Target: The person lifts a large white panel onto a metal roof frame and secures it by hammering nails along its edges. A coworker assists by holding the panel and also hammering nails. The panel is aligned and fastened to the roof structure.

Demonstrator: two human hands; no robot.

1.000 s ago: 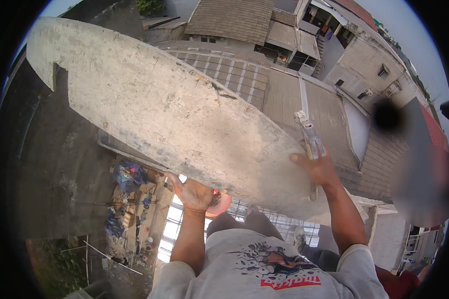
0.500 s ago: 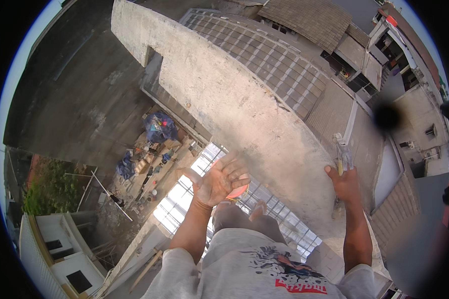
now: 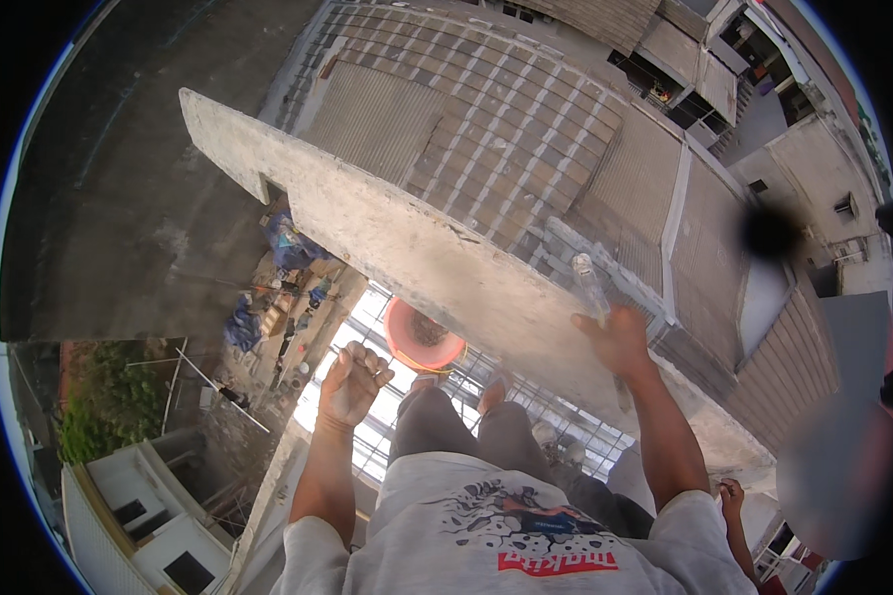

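Note:
Grey-white wall top (image 3: 387, 223) runs diagonally in front of me. Over its right part, my right hand (image 3: 615, 342) grips a long, grey, mortar-smeared tool (image 3: 591, 281) that looks like a trowel; a thin part of it shows below the hand, and the fingers hide its middle. My left hand (image 3: 352, 387) is raised with its fingers curled in, and nothing shows between them. Just beyond it stands an orange-red bucket (image 3: 401, 342) with a yellow handle and grey material inside. My feet are close to the bucket, above a bright metal grid (image 3: 367, 451).
Far below on the left lie blue tarps (image 3: 243, 325), planks and rubble. Tiled roofs (image 3: 516, 129) spread beyond the wall, and a dark wall (image 3: 119, 198) rises at left. Another person's hand (image 3: 732, 496) shows at lower right.
My left hand has gone from spread to curled and sits lower and further left. My right hand has moved left with the tool. The bucket, mostly hidden before, shows now as my view has shifted.

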